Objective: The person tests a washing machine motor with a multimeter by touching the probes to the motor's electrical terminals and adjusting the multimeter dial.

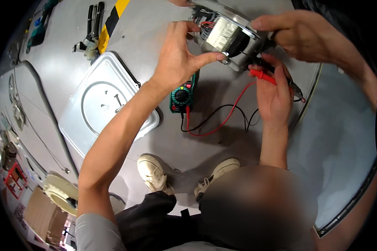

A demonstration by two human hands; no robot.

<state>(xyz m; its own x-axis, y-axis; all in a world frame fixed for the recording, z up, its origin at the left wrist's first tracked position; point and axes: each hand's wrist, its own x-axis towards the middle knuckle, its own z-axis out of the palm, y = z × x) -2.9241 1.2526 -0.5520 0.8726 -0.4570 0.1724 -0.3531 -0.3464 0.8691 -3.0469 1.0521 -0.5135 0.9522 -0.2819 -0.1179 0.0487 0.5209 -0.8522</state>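
My left hand point(174, 60) grips the near-left side of a metal motor unit point(241, 35), thumb along its lower edge. The unit has a pale labelled block, a curved metal band and bundled wires. Just below it, my right hand point(274, 94) holds a red test probe point(262, 75) pointing at the unit; its tip is hard to make out. A dark, thin tool point(296, 90) with a reddish tip lies beside those fingers. From the upper right, another person's hand point(295, 35) touches the unit. A green-and-black multimeter point(182, 95) lies below, its red and black leads running right.
Left of the multimeter, a pale metal panel point(73, 121) bears several screws. Pliers-like tools point(91, 37) lie near yellow-black floor tape point(113, 21). A grey hose point(42, 92) curves down the left. At right stands a large bluish panel point(335, 138). A blurred round area point(259, 207) hides part of my right arm.
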